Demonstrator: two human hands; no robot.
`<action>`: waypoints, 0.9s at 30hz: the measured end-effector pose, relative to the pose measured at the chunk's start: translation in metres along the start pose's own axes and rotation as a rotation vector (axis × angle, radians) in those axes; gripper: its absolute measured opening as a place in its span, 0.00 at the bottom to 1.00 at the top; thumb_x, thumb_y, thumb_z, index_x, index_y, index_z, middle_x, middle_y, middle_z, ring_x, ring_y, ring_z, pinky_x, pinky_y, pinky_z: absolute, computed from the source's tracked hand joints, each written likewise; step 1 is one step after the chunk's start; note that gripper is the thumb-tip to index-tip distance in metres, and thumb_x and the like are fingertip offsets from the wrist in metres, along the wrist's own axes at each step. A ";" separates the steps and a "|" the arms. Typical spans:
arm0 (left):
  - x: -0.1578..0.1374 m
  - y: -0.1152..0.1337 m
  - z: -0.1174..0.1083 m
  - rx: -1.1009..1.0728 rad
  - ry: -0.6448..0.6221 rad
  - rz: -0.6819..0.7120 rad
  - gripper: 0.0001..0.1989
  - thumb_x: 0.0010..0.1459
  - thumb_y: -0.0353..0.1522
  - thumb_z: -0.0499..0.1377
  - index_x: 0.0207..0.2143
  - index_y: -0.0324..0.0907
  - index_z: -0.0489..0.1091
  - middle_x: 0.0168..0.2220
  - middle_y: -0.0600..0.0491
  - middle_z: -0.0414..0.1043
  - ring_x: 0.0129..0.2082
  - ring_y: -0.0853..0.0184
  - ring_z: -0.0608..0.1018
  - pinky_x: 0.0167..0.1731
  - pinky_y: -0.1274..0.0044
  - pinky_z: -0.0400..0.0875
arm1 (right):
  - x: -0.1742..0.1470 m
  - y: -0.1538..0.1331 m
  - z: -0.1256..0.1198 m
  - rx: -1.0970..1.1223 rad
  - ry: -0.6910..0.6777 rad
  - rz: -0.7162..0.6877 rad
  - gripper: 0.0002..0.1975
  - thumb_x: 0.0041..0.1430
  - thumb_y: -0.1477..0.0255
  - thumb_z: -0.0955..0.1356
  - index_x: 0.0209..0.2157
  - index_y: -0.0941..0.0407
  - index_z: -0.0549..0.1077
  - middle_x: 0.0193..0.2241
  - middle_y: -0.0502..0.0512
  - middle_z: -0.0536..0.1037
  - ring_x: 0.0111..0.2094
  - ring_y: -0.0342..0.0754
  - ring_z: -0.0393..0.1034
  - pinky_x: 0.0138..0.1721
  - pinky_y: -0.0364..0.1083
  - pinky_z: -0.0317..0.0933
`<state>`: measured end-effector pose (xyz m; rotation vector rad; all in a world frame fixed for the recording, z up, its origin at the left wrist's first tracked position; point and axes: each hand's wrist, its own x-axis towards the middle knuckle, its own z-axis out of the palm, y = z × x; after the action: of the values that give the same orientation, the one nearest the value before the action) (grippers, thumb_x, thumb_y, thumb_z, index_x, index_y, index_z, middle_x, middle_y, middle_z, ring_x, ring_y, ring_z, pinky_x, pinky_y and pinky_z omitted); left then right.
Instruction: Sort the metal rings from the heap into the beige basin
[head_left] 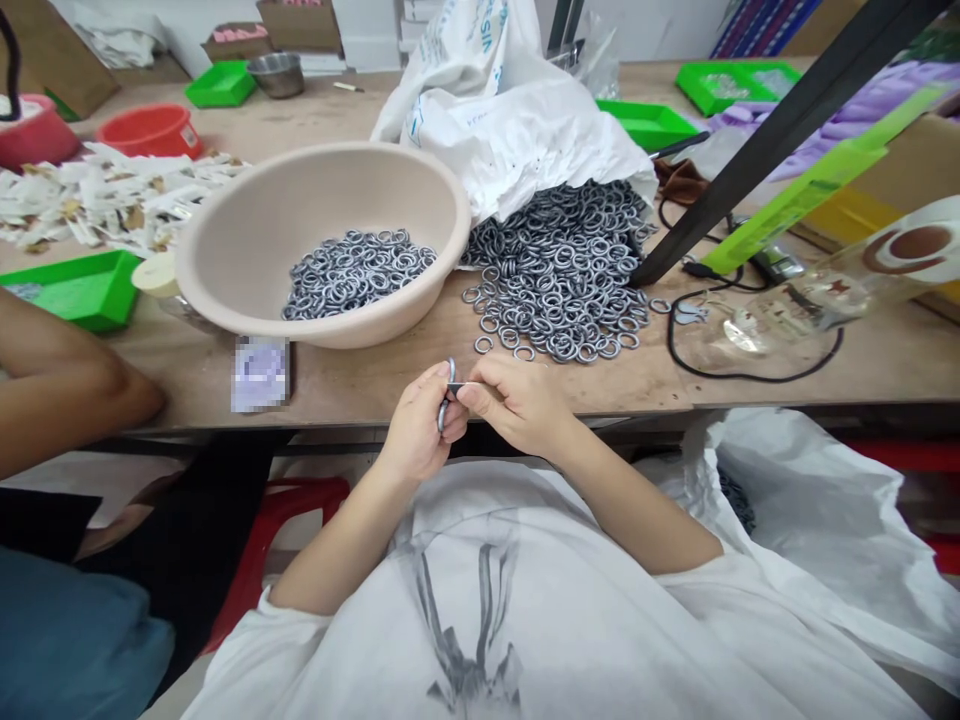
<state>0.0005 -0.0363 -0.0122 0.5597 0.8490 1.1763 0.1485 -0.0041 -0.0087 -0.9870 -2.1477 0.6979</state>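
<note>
1. Fingers of the left hand (418,425) cover part of the ring (442,416) they pinch.
2. The right hand (521,400) hides one end of a dark strip (455,388), too small to identify.
3. Beyond the left hand, the bowl (232,225) covers part of a jar (155,274).
4. Beyond the right hand, a sack (517,130) hides the back of the ring pile (574,285); the top edge crops it.
5. Left of the left hand, pixels blur a purple item (260,375); a co-worker's arm (67,375) is cut off.
6. Right of the right hand, a bag (817,530) leaves the picture, its dark contents (736,500) mostly hidden.
</note>
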 end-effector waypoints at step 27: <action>0.003 0.013 -0.012 -0.127 -0.005 -0.152 0.04 0.59 0.30 0.56 0.33 0.39 0.70 0.16 0.62 0.53 0.12 0.76 0.57 0.11 0.85 0.53 | 0.031 0.039 0.010 -0.654 -0.071 0.394 0.14 0.67 0.65 0.65 0.50 0.55 0.75 0.46 0.61 0.78 0.41 0.56 0.74 0.33 0.47 0.57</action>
<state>-0.0166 -0.0296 -0.0098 0.3876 0.7927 1.0811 0.1429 0.0410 -0.0316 -1.7806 -2.3143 0.1831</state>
